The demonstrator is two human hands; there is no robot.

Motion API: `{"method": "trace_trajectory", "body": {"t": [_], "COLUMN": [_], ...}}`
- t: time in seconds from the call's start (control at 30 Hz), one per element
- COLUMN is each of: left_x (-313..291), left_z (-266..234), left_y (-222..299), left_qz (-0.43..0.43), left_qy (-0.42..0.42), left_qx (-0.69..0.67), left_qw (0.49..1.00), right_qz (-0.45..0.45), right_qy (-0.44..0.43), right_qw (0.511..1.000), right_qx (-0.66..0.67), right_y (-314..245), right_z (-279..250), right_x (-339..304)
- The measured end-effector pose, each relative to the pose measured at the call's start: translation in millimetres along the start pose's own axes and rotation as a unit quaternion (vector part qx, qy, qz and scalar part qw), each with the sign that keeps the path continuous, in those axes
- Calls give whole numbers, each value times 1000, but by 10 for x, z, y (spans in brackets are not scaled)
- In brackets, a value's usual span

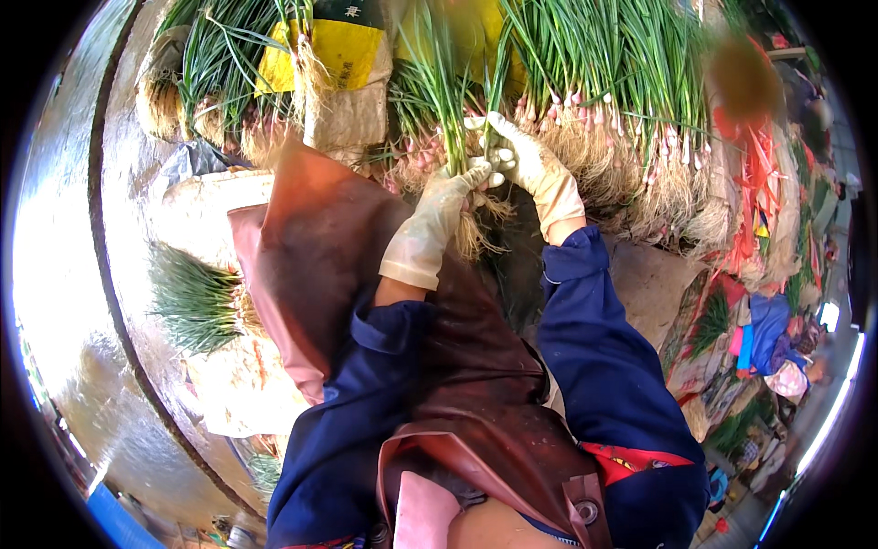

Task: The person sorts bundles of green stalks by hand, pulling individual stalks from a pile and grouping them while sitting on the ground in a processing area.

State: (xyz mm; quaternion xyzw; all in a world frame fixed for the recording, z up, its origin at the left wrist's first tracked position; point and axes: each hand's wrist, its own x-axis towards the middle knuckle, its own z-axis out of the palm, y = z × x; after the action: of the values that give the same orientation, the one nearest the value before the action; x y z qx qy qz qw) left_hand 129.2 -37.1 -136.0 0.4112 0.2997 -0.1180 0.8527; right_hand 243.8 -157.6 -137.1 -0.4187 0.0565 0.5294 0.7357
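A: We have both hands up at the bunch of green onions. Left hand, in a pale rubber glove, is closed round the stalks just above the roots, fingers curled tight. The roots hang below it, over the brown apron.

B: And the right hand? We read it as pinching the same bunch from the other side, fingertips meeting the left ones at the white part of the stalks.

A: Agreed. Held low like that, we judge, so the loose stalks stay gathered and the leaves fan upward out of the way.

B: The bunch stands upright, right against the big pile of onions stacked with roots toward us, probably so each bundle can be pulled by its base.

A: A smaller bundle lies apart at our left on a pale sack, leaves pointing outward. A yellow bag sits among the stalks at the top.

B: Blue sleeves both sides; wet ground curves round on the left.
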Motion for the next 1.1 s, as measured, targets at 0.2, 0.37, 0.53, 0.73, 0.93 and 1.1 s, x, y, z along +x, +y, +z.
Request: {"method": "trace_trajectory", "body": {"t": [0.2,0.37,0.53,0.73,0.93,1.1], "left_x": [-88,-271,-346,-386,-520,-727], "left_z": [4,71,36,45,179,79], "left_y": [64,117,136,84,189,263], "left_qz": [-47,-71,-119,-124,-112,-63], "left_qy": [-48,-110,-204,-285,-271,-154], "left_qx": [-74,-162,-214,-265,-314,-51], "left_qw": [995,978,948,913,903,985], "right_qz": [-104,-166,-140,-203,-248,-227], "right_qy": [-4,55,74,111,205,455], "right_qw": [989,939,931,959,888,737], "right_qx": [-108,-295,-328,-164,-328,-445], "right_y": [97,82,23,69,-2,-621], "right_z": [-221,-354,-244,-114,26,293], "right_x": [83,-78,-374,-549,-450,-989]}}
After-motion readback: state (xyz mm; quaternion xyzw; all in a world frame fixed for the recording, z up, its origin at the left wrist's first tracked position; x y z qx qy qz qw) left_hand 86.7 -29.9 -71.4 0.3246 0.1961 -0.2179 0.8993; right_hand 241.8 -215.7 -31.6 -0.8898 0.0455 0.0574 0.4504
